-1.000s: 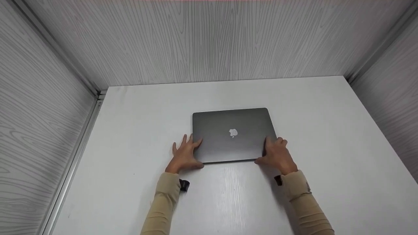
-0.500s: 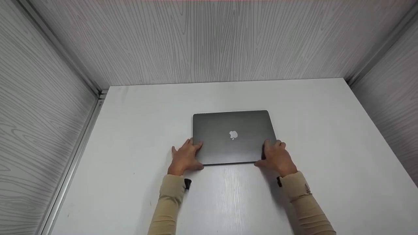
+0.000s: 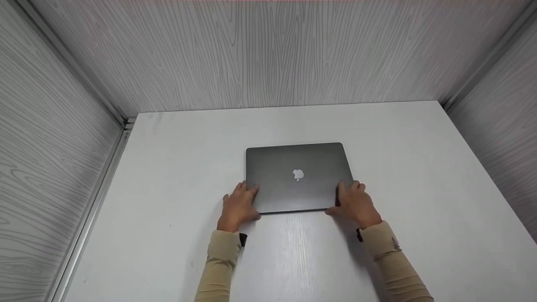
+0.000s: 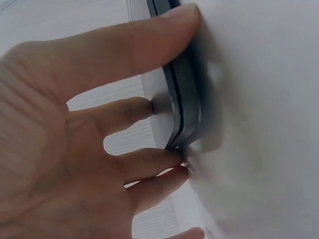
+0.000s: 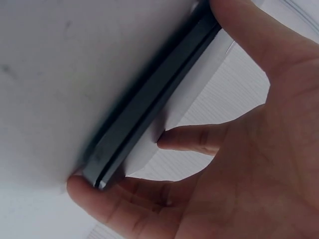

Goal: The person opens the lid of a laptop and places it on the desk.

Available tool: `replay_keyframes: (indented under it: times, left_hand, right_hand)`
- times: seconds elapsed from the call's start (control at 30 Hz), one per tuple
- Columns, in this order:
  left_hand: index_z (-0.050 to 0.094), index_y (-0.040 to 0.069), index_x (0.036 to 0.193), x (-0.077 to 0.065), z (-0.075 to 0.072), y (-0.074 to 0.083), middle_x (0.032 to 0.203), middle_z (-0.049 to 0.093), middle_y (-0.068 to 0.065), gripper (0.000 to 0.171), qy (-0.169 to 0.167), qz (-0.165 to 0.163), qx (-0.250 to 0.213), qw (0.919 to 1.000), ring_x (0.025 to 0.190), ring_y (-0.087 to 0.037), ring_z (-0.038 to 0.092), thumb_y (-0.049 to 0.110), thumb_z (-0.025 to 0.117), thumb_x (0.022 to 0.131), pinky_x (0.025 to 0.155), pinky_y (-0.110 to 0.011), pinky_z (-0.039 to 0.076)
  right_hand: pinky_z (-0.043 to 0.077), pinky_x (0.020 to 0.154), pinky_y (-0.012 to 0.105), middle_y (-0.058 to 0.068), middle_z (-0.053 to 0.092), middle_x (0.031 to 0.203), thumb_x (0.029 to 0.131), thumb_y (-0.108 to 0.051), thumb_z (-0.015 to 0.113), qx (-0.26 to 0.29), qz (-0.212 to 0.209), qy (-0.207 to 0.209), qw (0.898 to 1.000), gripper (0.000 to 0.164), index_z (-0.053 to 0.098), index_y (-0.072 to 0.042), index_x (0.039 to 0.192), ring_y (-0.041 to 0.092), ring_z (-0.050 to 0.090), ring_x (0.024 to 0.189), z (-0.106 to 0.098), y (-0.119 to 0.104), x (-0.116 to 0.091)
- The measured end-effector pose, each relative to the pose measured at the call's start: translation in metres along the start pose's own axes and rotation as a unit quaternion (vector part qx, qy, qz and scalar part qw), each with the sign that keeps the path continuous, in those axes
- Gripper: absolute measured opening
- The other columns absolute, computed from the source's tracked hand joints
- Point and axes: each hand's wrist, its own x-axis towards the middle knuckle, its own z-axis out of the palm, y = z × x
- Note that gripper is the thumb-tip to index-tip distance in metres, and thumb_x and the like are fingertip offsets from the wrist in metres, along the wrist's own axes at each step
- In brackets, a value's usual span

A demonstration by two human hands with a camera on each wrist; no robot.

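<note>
A closed grey laptop with a pale apple logo lies flat on the white table. My left hand grips its near left corner. In the left wrist view the thumb presses the front edge, one finger touches the lid, and others meet the side. My right hand holds the near right corner the same way. In the right wrist view its thumb is at the front edge, one fingertip rests on the lid, and other fingers reach the side edge.
Grey wood-grain panels stand behind the table, at its left and at its right. A metal rail runs along the left side. Each wrist carries a small black device below the tan sleeve cuff.
My left wrist and forearm have shifted slightly right, and the spread left fingers have drawn closer to the laptop's side. The right hand and laptop have barely moved; the whole view has shifted a little.
</note>
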Motion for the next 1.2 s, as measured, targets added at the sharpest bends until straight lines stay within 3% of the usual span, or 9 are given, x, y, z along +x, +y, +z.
replay_keyframes:
  times: [0.2,0.4,0.5,0.6,0.77,0.9,1.2]
  left_hand:
    - [0.050,0.007,0.150,-0.002,0.001,0.001,0.157,0.034,-0.028,0.085,-0.008,-0.004,-0.012,0.9999,0.147,-0.041,0.030,0.017,0.090,0.075,0.109,-0.070,0.027]
    - [0.046,0.008,0.153,-0.003,-0.001,-0.004,0.159,0.032,-0.027,0.085,-0.024,0.007,-0.013,0.9996,0.149,-0.041,0.026,0.019,0.087,0.079,0.112,-0.069,0.023]
    - [0.044,0.010,0.154,-0.003,-0.001,-0.009,0.159,0.034,-0.025,0.085,-0.022,0.019,0.019,0.9994,0.148,-0.042,0.026,0.026,0.086,0.082,0.112,-0.068,0.023]
    - [0.041,0.008,0.156,-0.007,0.001,-0.013,0.159,0.033,-0.024,0.088,-0.015,0.022,0.062,0.9977,0.148,-0.045,0.024,0.038,0.083,0.085,0.112,-0.068,0.022]
    - [0.033,0.003,0.158,-0.013,0.008,-0.015,0.161,0.028,-0.024,0.095,-0.009,-0.005,0.094,0.9955,0.149,-0.047,0.018,0.049,0.077,0.087,0.114,-0.069,0.018]
    - [0.031,0.001,0.158,-0.018,0.009,-0.013,0.162,0.027,-0.024,0.094,-0.011,-0.019,0.088,0.9958,0.149,-0.048,0.017,0.049,0.074,0.090,0.113,-0.070,0.016]
    - [0.035,-0.002,0.156,-0.022,0.010,-0.012,0.160,0.030,-0.025,0.089,0.006,-0.023,0.092,0.9955,0.148,-0.048,0.022,0.046,0.073,0.091,0.113,-0.070,0.019]
  right_hand:
    - [0.055,0.082,0.057,0.050,0.037,0.129,0.085,-0.042,0.081,0.005,0.018,-0.028,0.999,0.096,0.035,0.019,0.144,0.063,0.043,0.119,0.000,0.001,0.002]
    - [0.054,0.082,0.059,0.048,0.044,0.122,0.083,-0.046,0.082,-0.017,0.001,0.003,1.000,0.096,0.040,0.018,0.140,0.061,0.048,0.112,0.003,0.002,0.000]
    - [0.051,0.085,0.063,0.045,0.047,0.122,0.081,-0.048,0.084,-0.043,-0.027,0.037,0.998,0.095,0.045,0.017,0.137,0.059,0.049,0.112,0.004,0.004,0.001]
    - [0.047,0.090,0.065,0.042,0.045,0.131,0.080,-0.045,0.085,-0.062,-0.084,0.067,0.992,0.090,0.048,0.015,0.136,0.057,0.047,0.119,0.005,0.007,0.003]
    - [0.039,0.101,0.067,0.037,0.044,0.141,0.084,-0.039,0.084,-0.056,-0.178,0.073,0.980,0.082,0.050,0.013,0.137,0.055,0.042,0.129,0.009,0.010,0.009]
    - [0.038,0.103,0.067,0.037,0.045,0.140,0.085,-0.041,0.082,-0.055,-0.197,0.066,0.977,0.081,0.050,0.012,0.137,0.054,0.043,0.129,0.010,0.010,0.010]
    - [0.041,0.100,0.065,0.035,0.047,0.137,0.084,-0.042,0.083,-0.090,-0.217,0.098,0.967,0.079,0.053,0.010,0.135,0.052,0.046,0.126,0.012,0.000,0.014]
